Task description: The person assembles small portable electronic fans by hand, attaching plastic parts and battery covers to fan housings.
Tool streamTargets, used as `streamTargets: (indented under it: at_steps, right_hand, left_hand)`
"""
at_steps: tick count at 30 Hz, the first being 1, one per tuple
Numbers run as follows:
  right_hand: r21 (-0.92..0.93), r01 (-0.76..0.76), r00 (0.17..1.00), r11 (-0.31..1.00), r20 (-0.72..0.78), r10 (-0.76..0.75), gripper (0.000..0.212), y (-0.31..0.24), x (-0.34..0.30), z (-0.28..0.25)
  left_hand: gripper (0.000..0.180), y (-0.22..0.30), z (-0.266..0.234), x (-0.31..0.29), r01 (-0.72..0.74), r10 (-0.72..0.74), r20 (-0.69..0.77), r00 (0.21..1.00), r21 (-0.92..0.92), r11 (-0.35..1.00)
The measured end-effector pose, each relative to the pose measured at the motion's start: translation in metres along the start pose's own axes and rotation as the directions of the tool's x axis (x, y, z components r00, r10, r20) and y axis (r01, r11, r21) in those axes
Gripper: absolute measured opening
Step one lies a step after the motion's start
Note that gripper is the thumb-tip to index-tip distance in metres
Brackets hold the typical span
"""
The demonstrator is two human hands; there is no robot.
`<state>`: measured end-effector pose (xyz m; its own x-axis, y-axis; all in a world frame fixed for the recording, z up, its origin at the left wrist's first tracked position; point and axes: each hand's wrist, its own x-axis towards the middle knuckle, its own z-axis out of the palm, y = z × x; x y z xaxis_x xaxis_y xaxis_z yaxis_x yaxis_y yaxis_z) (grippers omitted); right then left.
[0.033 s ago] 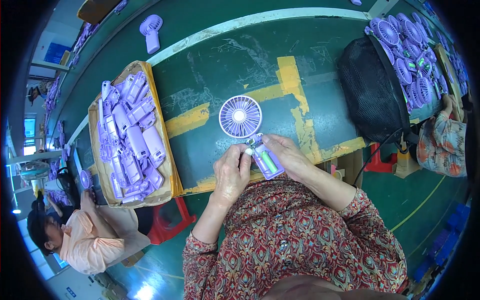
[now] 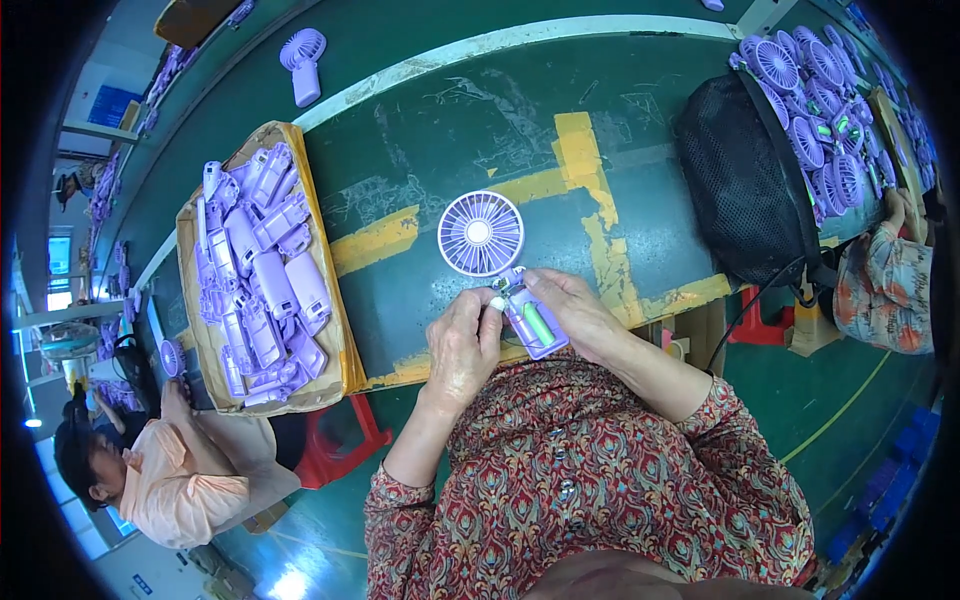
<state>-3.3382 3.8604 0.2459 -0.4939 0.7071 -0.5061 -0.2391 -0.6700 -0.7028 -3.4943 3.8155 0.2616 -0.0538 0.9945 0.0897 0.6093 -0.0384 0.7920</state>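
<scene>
A purple handheld fan (image 2: 480,233) lies at the table's near edge, its round grille pointing away from me. Its handle is uncovered and shows a green battery cell (image 2: 537,325) inside. My left hand (image 2: 465,340) pinches the handle's neck from the left, thumb and fingertips at the small parts there. From the other side, my right hand (image 2: 578,312) grips the handle near the same spot, its fingers partly hidden. Small metal or wire parts show at the neck between my fingertips, too small to tell apart.
To the left stands a cardboard box (image 2: 352,345) of loose purple handle shells (image 2: 270,280). A black mesh bag (image 2: 745,180) sits at right, before a heap of purple fans (image 2: 825,120). Another fan (image 2: 304,66) lies beyond the white rail. Co-workers sit at left and right.
</scene>
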Motion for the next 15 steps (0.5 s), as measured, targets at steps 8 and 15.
streamTargets:
  at_steps: [8, 15]
  right_hand:
    - [-0.047, 0.002, 1.0, 0.999, 0.001, -0.002, 0.036, -0.0016, -0.0005, 0.0017]
    - [-0.14, 0.006, 0.999, 0.99, 0.046, 0.0, 0.036, 0.0001, -0.0025, -0.0027]
  left_hand:
    - [0.028, 0.0083, -0.0021, 0.005, -0.222, 0.229, -0.057, 0.972, 0.102, 0.97]
    - [0.034, 0.0047, -0.0052, -0.0007, -0.326, 0.327, 0.041, 0.944, 0.249, 0.912]
